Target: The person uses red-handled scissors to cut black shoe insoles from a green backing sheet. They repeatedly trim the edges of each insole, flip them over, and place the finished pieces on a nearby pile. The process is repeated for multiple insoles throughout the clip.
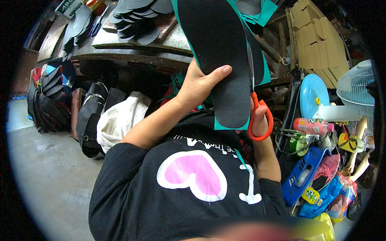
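My left hand [197,82] grips a black shoe insole [219,44] with a teal backing that sticks out past its edges. The thumb lies on the black face; the other fingers are hidden beneath. Orange-handled scissors [270,125] are in my right hand [260,118], held by the finger loops. Their blades run along the right edge of the insole, close to its teal margin. How far apart the blades are, I cannot tell. Against my black shirt hangs a thin teal strip [242,159]. Just right of the insole shows another black-and-teal piece [259,60].
A workbench [161,47] ahead carries stacked black insoles [136,18] and dark-handled scissors [96,26]. Bundled black pieces [50,98] and a white cloth [124,116] are at left. Cardboard boxes [317,44], a fan [358,82], a blue stool [311,94] and bottles crowd the right.
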A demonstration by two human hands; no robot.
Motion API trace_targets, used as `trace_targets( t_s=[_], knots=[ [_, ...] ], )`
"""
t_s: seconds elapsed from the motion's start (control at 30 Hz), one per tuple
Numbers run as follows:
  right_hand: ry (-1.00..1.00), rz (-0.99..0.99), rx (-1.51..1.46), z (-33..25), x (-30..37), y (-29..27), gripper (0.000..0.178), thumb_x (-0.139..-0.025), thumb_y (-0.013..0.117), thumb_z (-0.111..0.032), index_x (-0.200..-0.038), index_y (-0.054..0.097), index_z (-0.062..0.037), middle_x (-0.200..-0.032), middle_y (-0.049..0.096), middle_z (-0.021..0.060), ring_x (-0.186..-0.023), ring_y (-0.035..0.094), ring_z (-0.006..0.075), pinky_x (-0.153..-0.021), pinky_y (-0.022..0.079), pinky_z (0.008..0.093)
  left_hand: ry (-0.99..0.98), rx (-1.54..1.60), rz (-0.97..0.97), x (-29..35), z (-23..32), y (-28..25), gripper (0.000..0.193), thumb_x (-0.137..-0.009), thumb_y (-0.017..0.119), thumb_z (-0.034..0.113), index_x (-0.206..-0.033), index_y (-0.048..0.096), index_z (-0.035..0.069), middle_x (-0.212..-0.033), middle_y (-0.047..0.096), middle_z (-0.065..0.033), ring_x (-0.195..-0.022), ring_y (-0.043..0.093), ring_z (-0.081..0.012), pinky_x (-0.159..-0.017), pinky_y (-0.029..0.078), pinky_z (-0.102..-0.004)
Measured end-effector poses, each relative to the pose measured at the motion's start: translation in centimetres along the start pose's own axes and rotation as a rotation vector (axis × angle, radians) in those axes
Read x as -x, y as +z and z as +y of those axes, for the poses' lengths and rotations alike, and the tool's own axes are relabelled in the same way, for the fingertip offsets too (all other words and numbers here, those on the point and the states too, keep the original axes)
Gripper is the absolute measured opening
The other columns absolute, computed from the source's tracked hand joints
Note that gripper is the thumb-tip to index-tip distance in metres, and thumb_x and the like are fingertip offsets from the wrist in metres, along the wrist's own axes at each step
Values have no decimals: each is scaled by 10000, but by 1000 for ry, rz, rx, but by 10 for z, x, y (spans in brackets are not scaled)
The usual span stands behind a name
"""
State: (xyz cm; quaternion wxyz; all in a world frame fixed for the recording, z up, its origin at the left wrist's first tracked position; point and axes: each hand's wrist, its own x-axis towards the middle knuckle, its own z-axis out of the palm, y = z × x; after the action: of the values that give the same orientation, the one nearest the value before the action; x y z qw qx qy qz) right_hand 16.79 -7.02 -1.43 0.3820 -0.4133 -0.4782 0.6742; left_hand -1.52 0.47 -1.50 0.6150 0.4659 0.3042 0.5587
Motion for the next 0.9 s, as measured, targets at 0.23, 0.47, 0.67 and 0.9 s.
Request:
trace_targets(
  t_s=[0.23, 0.47, 0.67, 0.9],
  knots=[
    [-129, 138, 53, 2, -12, 9, 1068, -703, 319, -861, -1275, 427, 36, -671, 572, 38, -480, 515, 94, -444, 413, 201, -117, -19, -52, 12, 5, 5, 447, -834, 696, 191, -1171, 479, -7, -1025, 604, -98, -913, 604, -162, -803, 503, -301],
    [-140, 78, 24, 3, -16, 4, 944, -714, 350, -846, -1079, 510, 10, -471, 473, 2, -351, 435, 97, -343, 352, 206, -230, 46, -53, 15, 2, -3, 488, -811, 722, 210, -1168, 479, -19, -1043, 604, -109, -944, 595, -167, -831, 491, -316],
    [-136, 78, -1, 0, -17, 3, 1017, -681, 316, -880, -1110, 501, 23, -539, 510, 26, -411, 450, 96, -396, 360, 209, -275, 17, -183, 13, 6, -10, 442, -802, 724, 183, -1149, 525, -6, -1033, 625, -108, -905, 608, -174, -809, 499, -320],
    [-47, -71, 11, -7, -15, -9, 1000, -668, 284, -893, -1042, 500, 9, -584, 511, 40, -454, 469, 99, -431, 376, 214, -352, 6, -237, 14, 14, -19, 440, -788, 720, 133, -1168, 543, 0, -1041, 638, -86, -913, 607, -158, -824, 493, -313]
  ],
)
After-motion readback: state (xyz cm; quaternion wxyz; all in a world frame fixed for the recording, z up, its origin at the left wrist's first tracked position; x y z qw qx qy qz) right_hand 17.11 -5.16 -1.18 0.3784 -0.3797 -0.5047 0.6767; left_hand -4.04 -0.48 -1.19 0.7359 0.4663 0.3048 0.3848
